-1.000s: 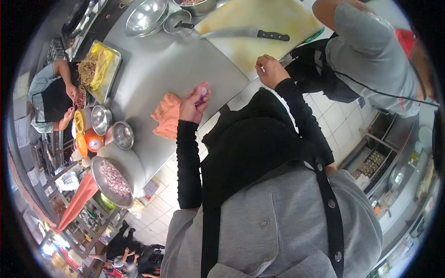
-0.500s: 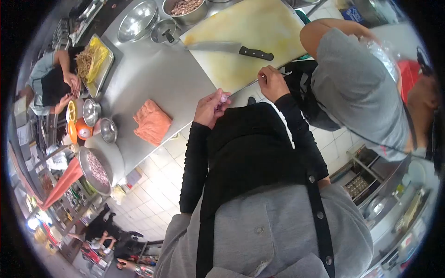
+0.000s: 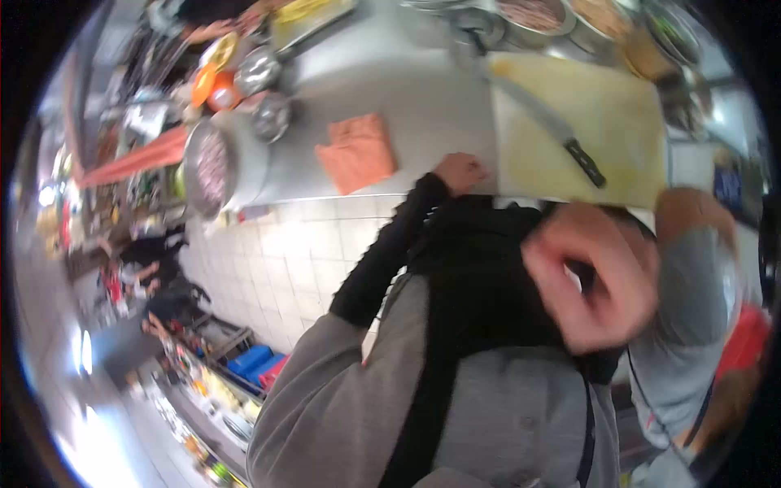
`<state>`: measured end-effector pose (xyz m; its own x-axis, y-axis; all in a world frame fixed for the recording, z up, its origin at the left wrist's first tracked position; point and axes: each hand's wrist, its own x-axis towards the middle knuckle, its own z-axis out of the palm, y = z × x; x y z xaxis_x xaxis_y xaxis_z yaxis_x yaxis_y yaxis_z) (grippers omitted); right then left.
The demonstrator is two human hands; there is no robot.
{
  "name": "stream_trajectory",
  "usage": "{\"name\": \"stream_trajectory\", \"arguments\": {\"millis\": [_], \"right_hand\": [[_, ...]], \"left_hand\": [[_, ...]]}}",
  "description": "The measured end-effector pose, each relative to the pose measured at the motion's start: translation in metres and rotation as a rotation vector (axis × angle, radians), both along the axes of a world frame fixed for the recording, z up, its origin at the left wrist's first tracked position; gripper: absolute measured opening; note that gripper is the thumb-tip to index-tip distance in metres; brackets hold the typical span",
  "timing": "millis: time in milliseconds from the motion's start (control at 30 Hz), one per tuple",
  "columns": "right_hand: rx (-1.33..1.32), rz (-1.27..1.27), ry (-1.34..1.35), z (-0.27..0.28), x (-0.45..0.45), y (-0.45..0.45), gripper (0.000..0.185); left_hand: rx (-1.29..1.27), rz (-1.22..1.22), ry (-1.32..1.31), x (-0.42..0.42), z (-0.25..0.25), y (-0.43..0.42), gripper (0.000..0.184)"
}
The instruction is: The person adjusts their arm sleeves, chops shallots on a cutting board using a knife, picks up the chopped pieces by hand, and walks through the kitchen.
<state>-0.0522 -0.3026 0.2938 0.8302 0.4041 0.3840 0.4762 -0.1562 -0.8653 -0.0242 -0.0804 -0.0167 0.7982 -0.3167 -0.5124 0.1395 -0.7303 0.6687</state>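
Note:
My left hand point(image 3: 462, 173) is at the steel table's front edge, just left of the cutting board, with its fingers curled in; whatever it may hold is hidden. Close to the camera, my right hand point(image 3: 594, 276) is raised in front of my chest and blurred. Its fingers bend round into a loop, and I cannot make out anything held. A large knife with a black handle point(image 3: 586, 164) lies slantwise on the yellow-stained white cutting board point(image 3: 626, 122), touched by neither hand. Left of my left hand, a folded orange cloth point(image 3: 356, 153) lies on the table.
Bowls of chopped food point(image 3: 533, 15) stand behind the board. Metal bowls point(image 3: 259, 71) and a wide pan of pinkish pieces point(image 3: 213, 167) are at the left. A co-worker in a grey shirt point(image 3: 695, 285) stands close on my right.
My view has swung, moving the table scene rightward. My right hand has risen from beside the board towards the camera. The small pinkish thing seen in my left hand no longer shows.

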Motion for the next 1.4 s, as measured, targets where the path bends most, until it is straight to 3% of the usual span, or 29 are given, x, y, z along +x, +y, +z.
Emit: {"name": "stream_trajectory", "arguments": {"millis": [67, 133, 267, 400, 600, 700, 767, 800, 867, 967, 1033, 1167, 1233, 1400], "right_hand": [[0.035, 0.131, -0.023, 0.036, -0.005, 0.01, 0.011], [0.106, 0.408, 0.124, 0.051, 0.005, 0.013, 0.02], [0.595, 0.809, 0.244, 0.041, 0.024, 0.038, 0.037], [0.678, 0.797, 0.287, 0.041, 0.017, 0.039, 0.036], [0.537, 0.652, 0.176, 0.026, 0.033, 0.026, 0.023], [0.264, 0.36, 0.088, -0.007, 0.051, 0.0, 0.021], [0.021, 0.049, 0.185, -0.071, 0.069, -0.014, 0.021], [-0.093, -0.087, 0.384, -0.117, 0.076, -0.024, 0.015], [-0.536, -0.412, 0.154, -0.24, 0.079, -0.07, 0.01], [-0.893, -0.566, 0.262, -0.298, 0.053, -0.114, 0.017], [-1.03, -0.659, 0.282, -0.313, 0.04, -0.126, 0.022], [-0.88, -0.732, 0.264, -0.321, 0.037, -0.131, 0.027], [-0.981, -0.749, 0.299, -0.313, 0.04, -0.129, 0.029], [-1.042, -0.665, 0.371, -0.311, 0.054, -0.131, 0.032]], "left_hand": [[-0.026, 0.045, -0.032, 0.009, -0.001, 0.001, 0.048], [-0.069, 0.083, -0.041, 0.015, 0.005, 0.006, 0.047], [-0.161, 0.146, 0.012, 0.018, -0.009, 0.012, 0.043], [-0.2, 0.222, 0.12, 0.017, -0.011, 0.018, 0.046], [-0.258, 0.207, 0.19, 0.019, -0.017, 0.02, 0.036], [-0.396, 0.252, 0.183, 0.027, -0.017, 0.015, 0.034], [-0.354, 0.223, -0.024, 0.034, -0.018, 0.012, 0.03], [-0.301, 0.185, -0.181, 0.037, -0.022, 0.012, 0.03], [-0.329, 0.222, -0.105, 0.045, -0.036, 0.009, 0.028], [-0.269, 0.183, -0.135, 0.054, -0.029, -0.002, 0.027], [-0.322, 0.185, -0.138, 0.058, -0.032, -0.006, 0.028], [-0.326, 0.116, -0.254, 0.065, -0.029, -0.028, 0.027], [-0.286, 0.053, -0.366, 0.07, -0.029, -0.035, 0.026], [-0.341, 0.077, -0.267, 0.073, -0.03, -0.052, 0.025]]}}
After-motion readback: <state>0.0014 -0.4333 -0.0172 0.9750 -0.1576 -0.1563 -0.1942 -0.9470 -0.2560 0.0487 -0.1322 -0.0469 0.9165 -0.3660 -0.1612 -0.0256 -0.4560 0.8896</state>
